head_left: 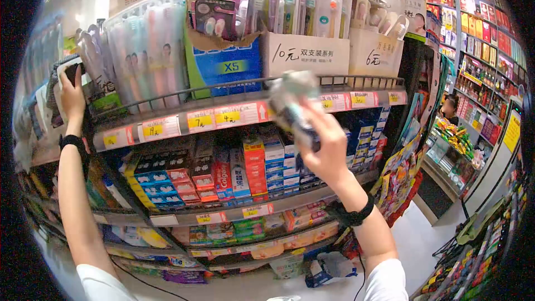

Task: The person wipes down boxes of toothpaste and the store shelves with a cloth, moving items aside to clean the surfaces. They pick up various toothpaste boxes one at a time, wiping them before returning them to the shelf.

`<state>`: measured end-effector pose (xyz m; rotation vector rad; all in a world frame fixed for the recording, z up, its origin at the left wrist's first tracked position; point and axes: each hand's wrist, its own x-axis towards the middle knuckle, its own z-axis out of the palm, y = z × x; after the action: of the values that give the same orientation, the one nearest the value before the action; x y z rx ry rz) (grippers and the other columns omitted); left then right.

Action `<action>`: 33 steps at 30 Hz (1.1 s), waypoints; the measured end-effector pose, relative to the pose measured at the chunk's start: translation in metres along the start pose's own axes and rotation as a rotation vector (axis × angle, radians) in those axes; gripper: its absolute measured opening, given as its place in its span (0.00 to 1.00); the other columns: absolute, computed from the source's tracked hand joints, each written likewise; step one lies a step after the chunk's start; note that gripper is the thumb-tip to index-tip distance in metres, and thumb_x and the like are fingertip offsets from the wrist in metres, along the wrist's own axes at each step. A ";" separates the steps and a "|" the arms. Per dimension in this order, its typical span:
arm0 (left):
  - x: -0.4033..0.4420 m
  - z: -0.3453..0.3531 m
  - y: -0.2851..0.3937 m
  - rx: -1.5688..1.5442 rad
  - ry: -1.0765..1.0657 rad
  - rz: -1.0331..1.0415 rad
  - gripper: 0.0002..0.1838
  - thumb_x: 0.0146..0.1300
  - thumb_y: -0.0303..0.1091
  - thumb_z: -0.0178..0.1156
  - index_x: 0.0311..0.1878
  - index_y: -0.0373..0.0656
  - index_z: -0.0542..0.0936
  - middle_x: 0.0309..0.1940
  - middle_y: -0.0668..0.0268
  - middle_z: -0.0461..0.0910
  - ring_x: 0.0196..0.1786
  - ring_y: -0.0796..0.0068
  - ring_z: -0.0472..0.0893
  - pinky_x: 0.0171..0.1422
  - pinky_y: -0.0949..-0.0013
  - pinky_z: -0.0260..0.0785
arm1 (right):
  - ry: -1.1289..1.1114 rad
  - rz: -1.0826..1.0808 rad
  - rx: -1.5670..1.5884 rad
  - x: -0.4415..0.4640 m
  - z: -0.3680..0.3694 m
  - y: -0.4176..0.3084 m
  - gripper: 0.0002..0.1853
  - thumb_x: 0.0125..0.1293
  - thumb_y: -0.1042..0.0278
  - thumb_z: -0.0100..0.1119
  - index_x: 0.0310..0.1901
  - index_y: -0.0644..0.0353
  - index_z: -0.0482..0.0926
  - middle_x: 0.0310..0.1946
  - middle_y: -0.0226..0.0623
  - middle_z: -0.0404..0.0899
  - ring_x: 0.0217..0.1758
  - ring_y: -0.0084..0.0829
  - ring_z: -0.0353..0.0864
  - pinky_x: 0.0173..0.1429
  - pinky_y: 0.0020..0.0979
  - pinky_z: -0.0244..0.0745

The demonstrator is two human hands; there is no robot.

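Observation:
My right hand (326, 142) is raised before the upper shelf, its fingers closed around a blurred clear-and-dark package (295, 100). Motion smear hides what kind of package it is. At the far left, my left hand (71, 97) reaches up to the shelf end, its fingers closed on a small black object (72, 71) whose kind I cannot make out. Beside it stands a clear plastic bin (139, 50) of toothbrush packs. A blue-green box (225, 64) marked X5 and a white carton (304, 56) marked 10元 line the shelf behind my right hand.
A wire rail (234, 86) and price strip (209, 120) edge the upper shelf. Below are toothpaste boxes (223, 173). Plastic bags (331, 267) lie on the floor. At right, a person (447, 110) is by a glass counter (451, 161), with stocked shelves (479, 39) behind.

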<state>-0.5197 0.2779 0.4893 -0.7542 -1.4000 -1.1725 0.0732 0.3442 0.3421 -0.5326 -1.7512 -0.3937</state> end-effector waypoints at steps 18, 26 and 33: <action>-0.005 -0.016 0.017 -0.017 0.054 0.084 0.26 0.70 0.56 0.50 0.60 0.46 0.68 0.46 0.47 0.81 0.48 0.42 0.79 0.46 0.49 0.70 | 0.368 0.480 0.126 -0.026 -0.054 0.113 0.23 0.53 0.75 0.65 0.53 0.69 0.77 0.52 0.44 0.81 0.57 0.37 0.78 0.65 0.33 0.67; 0.000 -0.016 0.012 -0.035 -0.012 0.059 0.27 0.70 0.54 0.52 0.62 0.45 0.68 0.49 0.48 0.79 0.51 0.44 0.78 0.51 0.51 0.70 | 0.719 0.564 -0.164 -0.027 -0.092 0.198 0.22 0.60 0.69 0.64 0.55 0.69 0.76 0.46 0.43 0.81 0.47 0.33 0.80 0.57 0.31 0.71; 0.003 -0.013 0.005 0.047 0.010 0.128 0.26 0.69 0.57 0.50 0.60 0.48 0.69 0.51 0.47 0.79 0.53 0.41 0.76 0.52 0.49 0.68 | 0.391 0.510 -0.036 -0.028 -0.105 0.192 0.21 0.55 0.70 0.64 0.52 0.68 0.79 0.45 0.41 0.82 0.47 0.27 0.80 0.55 0.29 0.72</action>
<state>-0.5115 0.2665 0.4916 -0.7918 -1.3461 -1.0390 0.2696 0.4459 0.3367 -0.8403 -1.1826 -0.1518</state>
